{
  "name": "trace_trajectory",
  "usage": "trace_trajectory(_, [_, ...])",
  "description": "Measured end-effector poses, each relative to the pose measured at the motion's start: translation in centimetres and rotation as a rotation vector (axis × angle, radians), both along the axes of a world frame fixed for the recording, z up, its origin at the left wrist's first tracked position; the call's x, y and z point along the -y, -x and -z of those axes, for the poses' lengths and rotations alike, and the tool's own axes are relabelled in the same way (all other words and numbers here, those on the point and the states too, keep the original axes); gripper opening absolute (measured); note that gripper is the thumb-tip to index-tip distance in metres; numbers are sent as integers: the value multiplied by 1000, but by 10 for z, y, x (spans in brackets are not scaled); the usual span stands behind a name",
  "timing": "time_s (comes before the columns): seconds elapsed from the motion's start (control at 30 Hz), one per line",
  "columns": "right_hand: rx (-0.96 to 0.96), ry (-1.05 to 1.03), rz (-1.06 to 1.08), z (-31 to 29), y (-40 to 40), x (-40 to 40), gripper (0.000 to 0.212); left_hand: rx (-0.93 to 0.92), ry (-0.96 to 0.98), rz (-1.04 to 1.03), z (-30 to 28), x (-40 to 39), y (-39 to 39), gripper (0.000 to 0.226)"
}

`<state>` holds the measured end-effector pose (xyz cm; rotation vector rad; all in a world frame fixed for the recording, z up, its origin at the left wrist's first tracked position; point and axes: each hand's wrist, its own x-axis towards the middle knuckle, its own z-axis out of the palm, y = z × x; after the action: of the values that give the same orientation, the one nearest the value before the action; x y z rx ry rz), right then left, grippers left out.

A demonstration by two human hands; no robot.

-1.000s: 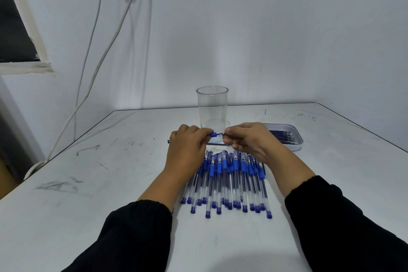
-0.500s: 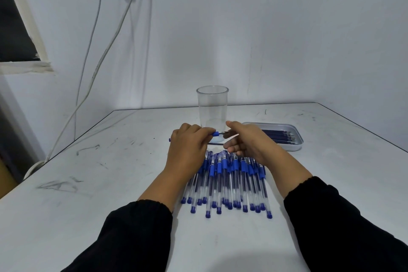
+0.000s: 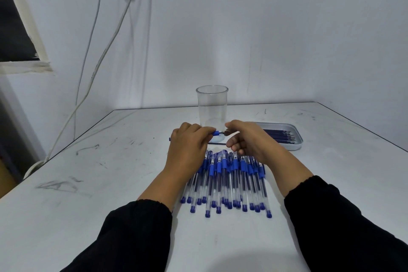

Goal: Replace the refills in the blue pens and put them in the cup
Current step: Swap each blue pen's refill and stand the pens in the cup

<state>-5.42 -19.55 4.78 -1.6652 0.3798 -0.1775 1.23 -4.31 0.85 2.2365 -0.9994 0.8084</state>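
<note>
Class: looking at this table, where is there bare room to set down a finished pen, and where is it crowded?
Bare: table left of the pens, and right of them, nearer than the tray. Crowded: around the cup, where both hands work.

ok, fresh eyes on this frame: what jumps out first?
The row of blue pens fanned out on the white table just in front of the person. Above it, the left hand grips one pen while the right hand pinches its tip. Behind them stands an empty clear cup, with a tray of refills to its right.
</note>
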Motion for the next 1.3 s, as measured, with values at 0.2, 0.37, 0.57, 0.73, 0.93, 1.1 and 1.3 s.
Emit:
trace_trajectory(0.2, [-4, 80, -8, 1, 0, 0, 22, 1, -2, 5, 0, 0, 1, 23])
trace_trajectory(0.37, [-23, 37, 5, 0, 0, 1, 28, 15, 4, 7, 0, 0, 0, 22])
trace_trajectory(0.57, [-3, 128, -18, 0, 1, 3, 17, -1, -4, 6, 0, 0, 1, 24])
trace_trajectory(0.73, [-15, 182, -3, 1, 0, 3, 29, 3, -3, 3, -1, 1, 2, 24])
trace_trajectory(0.93, [2, 114, -29, 1, 0, 7, 20, -5, 2, 1, -1, 1, 3, 25])
trace_trajectory(1.1, [-4, 168, -20, 2, 0, 5, 26, 7, 5, 7, -1, 1, 3, 24])
trace_trajectory(1.3, [-6, 142, -13, 1, 0, 6, 30, 24, 15, 13, 1, 1, 1, 22])
